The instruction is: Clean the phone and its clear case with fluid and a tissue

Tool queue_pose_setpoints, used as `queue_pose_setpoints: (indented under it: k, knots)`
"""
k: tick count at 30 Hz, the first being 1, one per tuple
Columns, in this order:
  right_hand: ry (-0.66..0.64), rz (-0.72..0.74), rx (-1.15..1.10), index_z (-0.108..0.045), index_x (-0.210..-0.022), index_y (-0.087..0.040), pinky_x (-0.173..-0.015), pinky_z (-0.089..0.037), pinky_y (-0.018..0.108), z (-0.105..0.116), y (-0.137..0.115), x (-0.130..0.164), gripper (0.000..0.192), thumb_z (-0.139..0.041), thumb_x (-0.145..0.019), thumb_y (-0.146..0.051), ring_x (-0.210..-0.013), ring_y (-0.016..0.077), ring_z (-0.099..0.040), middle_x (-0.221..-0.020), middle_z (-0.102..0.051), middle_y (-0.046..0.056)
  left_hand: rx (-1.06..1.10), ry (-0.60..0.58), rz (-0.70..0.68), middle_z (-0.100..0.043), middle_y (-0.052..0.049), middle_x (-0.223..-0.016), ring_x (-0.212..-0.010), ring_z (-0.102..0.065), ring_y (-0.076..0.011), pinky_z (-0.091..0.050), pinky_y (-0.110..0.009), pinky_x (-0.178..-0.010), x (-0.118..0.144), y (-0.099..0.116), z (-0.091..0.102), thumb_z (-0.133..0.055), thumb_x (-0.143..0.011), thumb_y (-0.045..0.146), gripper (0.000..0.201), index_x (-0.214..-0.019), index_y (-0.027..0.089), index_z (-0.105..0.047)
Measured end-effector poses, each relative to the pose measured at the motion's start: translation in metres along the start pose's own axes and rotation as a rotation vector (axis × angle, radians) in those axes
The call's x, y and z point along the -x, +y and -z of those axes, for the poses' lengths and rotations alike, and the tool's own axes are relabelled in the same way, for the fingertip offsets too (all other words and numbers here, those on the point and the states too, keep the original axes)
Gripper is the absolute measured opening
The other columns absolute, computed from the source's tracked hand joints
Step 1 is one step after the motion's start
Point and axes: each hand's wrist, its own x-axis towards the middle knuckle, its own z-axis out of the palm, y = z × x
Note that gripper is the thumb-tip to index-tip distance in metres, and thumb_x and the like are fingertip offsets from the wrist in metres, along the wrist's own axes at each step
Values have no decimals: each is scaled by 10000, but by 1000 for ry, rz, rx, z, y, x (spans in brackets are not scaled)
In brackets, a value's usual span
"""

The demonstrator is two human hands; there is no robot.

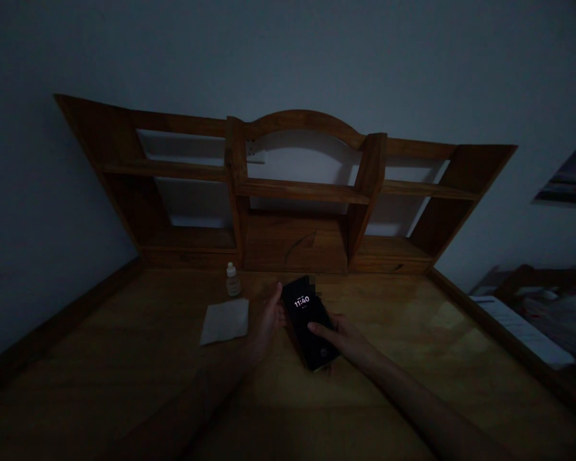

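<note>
While the room lies in near darkness, we look down on a wooden desk (413,333) with a shelved hutch (297,192) against the wall, its compartments showing only pale wall behind them. On the desktop, we see a white cloth (224,321) lying flat, left of the hands, and a small dropper bottle (232,280) standing upright just behind it, near the hutch's base. At the centre we hold a phone (311,323) above the desk, its screen lit and reading 11:40: the left hand (267,318) closes round its upper left edge, while the right hand (348,342) supports the lower right side with a thumb lying across the glass. As far as we can judge, the phone is picked up and awake but still on its lock screen; cloth and bottle sit untouched. We cannot make out the bottle's label, the fingers beneath the phone, or the dim clutter at the far right edge (532,320).
</note>
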Motion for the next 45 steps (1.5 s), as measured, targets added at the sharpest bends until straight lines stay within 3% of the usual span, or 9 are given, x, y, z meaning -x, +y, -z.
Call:
queue_pose_setpoints:
  k: [6,14,20,26,35,45]
  knots:
    - [28,36,66,-677,-974,-153,-417,-472,248,0,3,-2,483,-691,-778,-594,-532,170,-638,-738,-699,31,24,-41,34,-723,-102,-754,-664,-693,-197,-522,-277,-620,0,0,-1,-499,-858,674,593,-939,113,-675]
    - [4,112,81,-678,-1083,-160,-659,-528,281,3,5,0,479,-718,-790,-537,-796,202,-679,-945,-731,53,88,-84,122,-720,-90,-728,-573,-668,-164,-519,-259,-581,1,5,3,-462,-943,509,438,-907,115,-649]
    - [-8,83,45,-676,-1067,-150,-606,-505,259,3,7,-1,497,-750,-758,-532,-722,176,-659,-898,-722,48,86,-50,156,-677,-66,-608,-479,-621,-147,-477,-239,-501,3,11,0,-416,-976,434,415,-789,120,-612]
    - [-7,65,32,-676,-1059,-156,-579,-490,257,1,6,0,507,-746,-748,-551,-708,177,-649,-887,-715,48,88,-84,179,-716,-108,-712,-565,-673,-183,-518,-275,-560,1,9,4,-397,-975,474,456,-881,102,-644]
    - [-6,94,33,-685,-1019,-152,-629,-489,263,1,5,0,458,-761,-752,-516,-735,173,-645,-888,-706,47,43,-96,160,-702,-101,-663,-524,-646,-181,-506,-285,-565,3,10,4,-403,-966,493,463,-819,114,-625]
    - [-24,49,-3,-695,-999,-143,-535,-482,257,0,6,0,503,-744,-742,-572,-672,185,-656,-839,-718,59,82,-101,187,-717,-99,-726,-579,-672,-185,-506,-276,-563,-2,7,7,-455,-946,496,426,-876,115,-634]
